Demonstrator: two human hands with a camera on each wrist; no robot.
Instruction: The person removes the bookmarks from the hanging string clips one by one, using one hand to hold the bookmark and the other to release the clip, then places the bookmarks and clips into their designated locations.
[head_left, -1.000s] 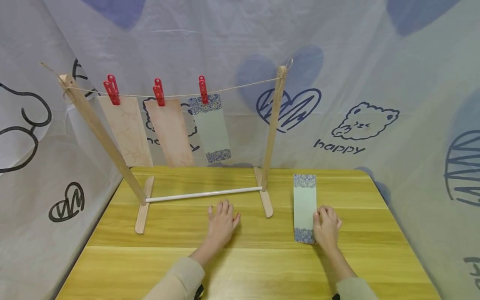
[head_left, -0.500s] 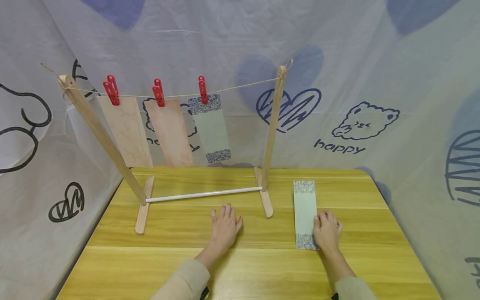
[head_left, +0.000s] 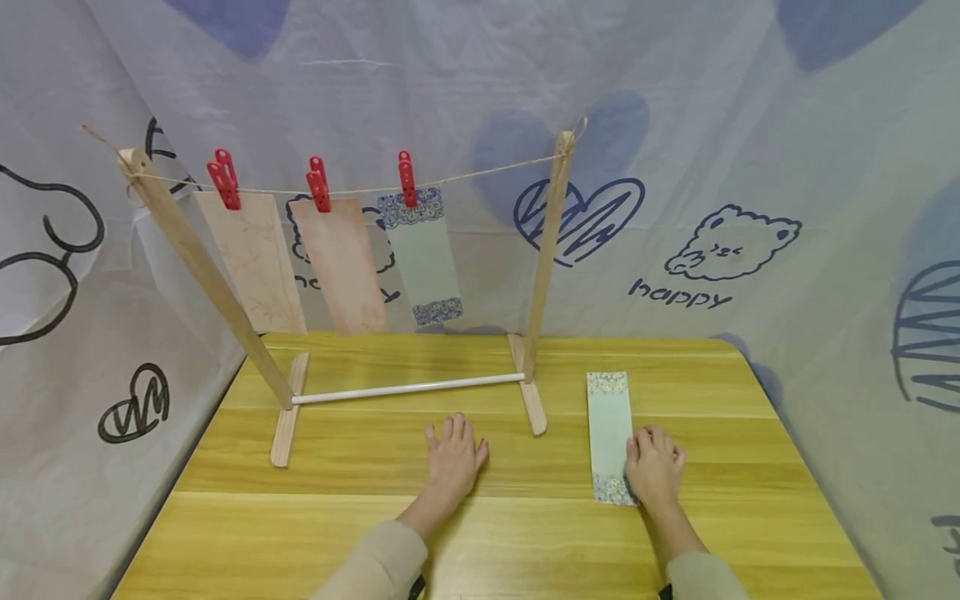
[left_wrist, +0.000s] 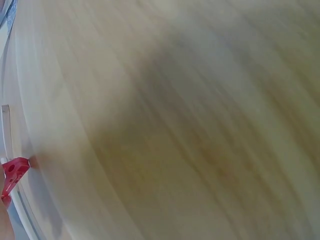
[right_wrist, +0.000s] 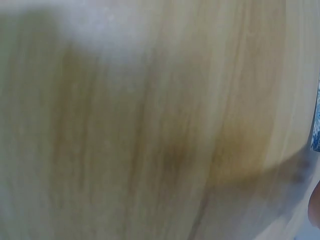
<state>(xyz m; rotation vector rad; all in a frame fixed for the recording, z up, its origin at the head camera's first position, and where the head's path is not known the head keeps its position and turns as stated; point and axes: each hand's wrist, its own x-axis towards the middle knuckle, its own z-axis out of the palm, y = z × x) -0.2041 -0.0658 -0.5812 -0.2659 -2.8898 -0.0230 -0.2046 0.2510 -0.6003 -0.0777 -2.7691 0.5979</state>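
Card [head_left: 611,417], mint with blue lace-print ends, is over the tabletop [head_left: 375,517], right of the right foot [head_left: 532,400] of the stand. Right-hand grip [head_left: 657,468] has its right edge, low down. Left-hand grip [head_left: 454,462] holds a red clothespin [left_wrist: 15,172], mostly hidden from above.

Risks, my read: off-centre hold, so a quick lift could twist or crease the card. Loose pinch, it slips. Bumping that foot or the right upright [head_left: 550,250] would shake the twine [head_left: 483,173] and all three hung cards.

Room: gap between card and foot is modest. More space toward the person and rightward; back edge is nearer. Twine is free between third card [head_left: 421,258] and right upright.
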